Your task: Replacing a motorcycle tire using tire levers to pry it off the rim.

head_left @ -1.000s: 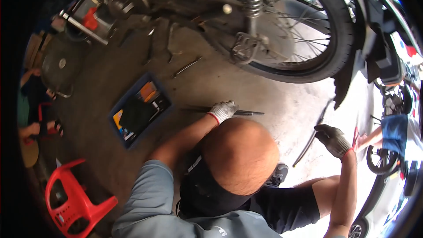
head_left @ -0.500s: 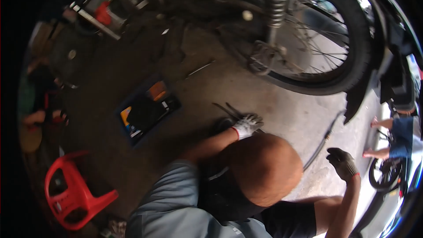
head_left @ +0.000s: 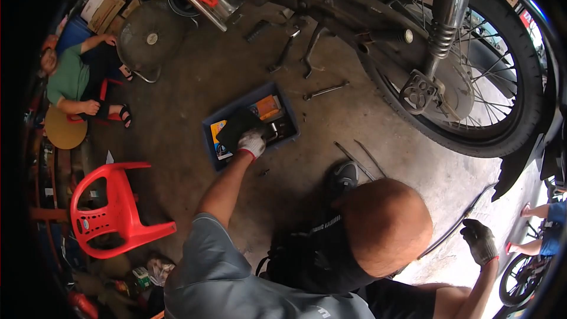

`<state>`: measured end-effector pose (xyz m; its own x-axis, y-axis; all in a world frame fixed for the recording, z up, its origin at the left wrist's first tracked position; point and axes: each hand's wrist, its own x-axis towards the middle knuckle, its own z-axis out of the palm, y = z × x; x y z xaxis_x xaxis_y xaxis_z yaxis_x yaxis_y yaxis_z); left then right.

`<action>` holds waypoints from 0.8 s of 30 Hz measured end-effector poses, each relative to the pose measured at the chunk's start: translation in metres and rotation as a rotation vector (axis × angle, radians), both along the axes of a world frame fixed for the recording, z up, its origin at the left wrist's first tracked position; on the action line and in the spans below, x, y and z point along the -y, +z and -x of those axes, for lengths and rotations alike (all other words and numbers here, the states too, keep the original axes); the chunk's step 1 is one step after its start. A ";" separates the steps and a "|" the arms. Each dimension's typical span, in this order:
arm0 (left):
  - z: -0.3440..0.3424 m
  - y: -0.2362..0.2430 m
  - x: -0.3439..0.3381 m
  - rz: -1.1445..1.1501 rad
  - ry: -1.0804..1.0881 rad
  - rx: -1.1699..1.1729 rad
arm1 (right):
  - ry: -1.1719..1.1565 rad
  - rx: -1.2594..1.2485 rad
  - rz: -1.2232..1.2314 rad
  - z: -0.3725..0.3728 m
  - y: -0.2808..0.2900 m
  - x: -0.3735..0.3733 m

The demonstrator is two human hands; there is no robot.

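Note:
My left hand (head_left: 253, 143), in a pale knit glove with a red cuff, reaches into a blue tray (head_left: 214, 158) on the floor. Its curled fingers are at the lower right edge of a flat black piece (head_left: 239, 127), whose kind I cannot make out; the fingertips are partly hidden. In the tray beside the piece are a yellow-and-blue packet (head_left: 220, 136), an orange box (head_left: 266, 107) and a shiny metal tool (head_left: 273, 130). On the right, my gloved right hand (head_left: 479, 242) is raised with extended fingers and nothing visible in it, near a black cable (head_left: 452, 231).
A motorcycle wheel (head_left: 522, 124) and footpeg (head_left: 418, 91) stand at upper right. A wrench (head_left: 326, 90) and two thin bars (head_left: 354, 159) lie on the floor. A red chair (head_left: 118, 224) stands at left; a person in green (head_left: 74, 80) sits beyond it.
My left hand has moved from beside the thin bars, left and up into the tray. The black piece has shifted, exposing the metal tool. My right hand stays raised. The whole view has swung.

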<state>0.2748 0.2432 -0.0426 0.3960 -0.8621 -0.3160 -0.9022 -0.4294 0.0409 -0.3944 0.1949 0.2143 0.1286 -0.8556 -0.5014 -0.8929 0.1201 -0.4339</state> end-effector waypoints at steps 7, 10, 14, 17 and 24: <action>-0.007 -0.014 0.012 -0.097 -0.035 0.079 | -0.002 0.001 -0.004 -0.018 0.010 -0.004; -0.011 -0.024 0.032 -0.156 -0.104 0.084 | -0.002 -0.045 -0.002 -0.012 0.010 -0.007; -0.036 -0.058 0.017 0.103 -0.331 0.303 | 0.042 -0.039 -0.038 -0.012 0.010 -0.007; -0.023 -0.069 0.031 0.063 -0.406 0.301 | 0.066 -0.201 -0.085 -0.014 0.020 -0.004; -0.101 -0.087 0.000 -0.074 -0.354 0.453 | 0.199 -0.237 -0.113 -0.017 0.008 0.008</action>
